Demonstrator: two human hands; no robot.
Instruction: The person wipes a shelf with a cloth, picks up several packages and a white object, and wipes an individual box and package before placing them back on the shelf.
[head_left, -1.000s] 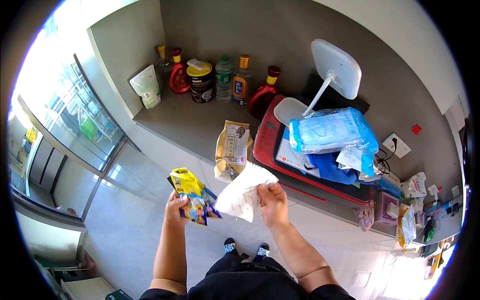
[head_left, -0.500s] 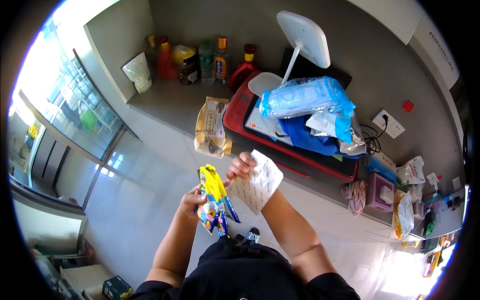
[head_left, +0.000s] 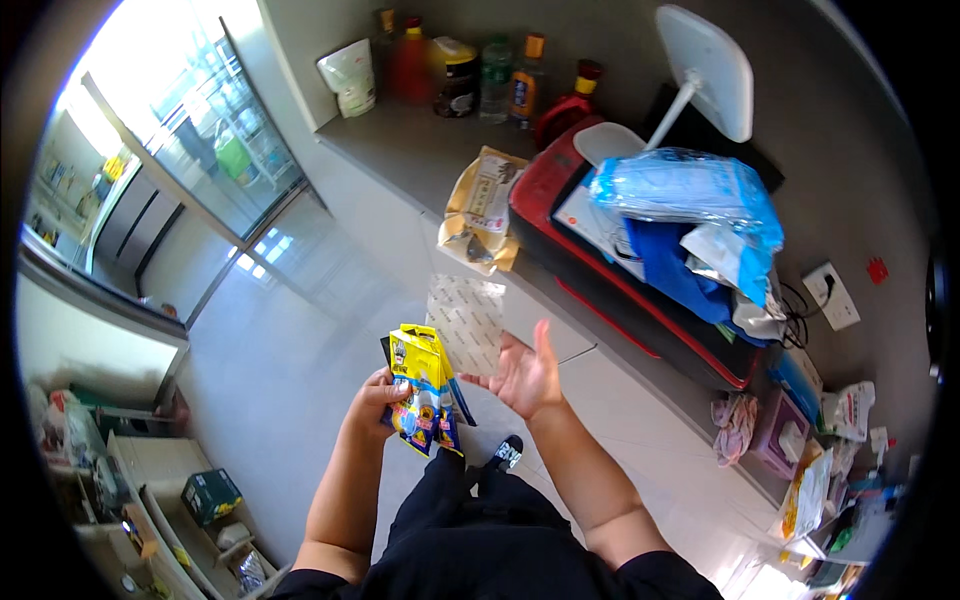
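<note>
In front of my body, my left hand (head_left: 378,397) grips several small yellow-and-blue packets (head_left: 415,375), its thumb lying across their front. A beige printed sheet (head_left: 466,318) stands out behind the packets, close to my right hand's fingers. Whether the sheet is held behind the packets or falling free I cannot tell. My right hand (head_left: 527,375) is open, palm turned up and thumb spread apart, just right of the packets.
Along the counter on the right lie a brown paper bag (head_left: 480,215), a black-and-red case (head_left: 545,180) and a blue plastic-wrapped pack (head_left: 690,190). A white round-cornered mirror (head_left: 705,70) stands behind them. Bottles (head_left: 495,85) line the back corner; an open drawer (head_left: 165,505) is lower left.
My right hand has let go of the sheet and opened, palm up. The sheet now shows behind the packets. My view has shifted, moving the counter rightward in the picture.
</note>
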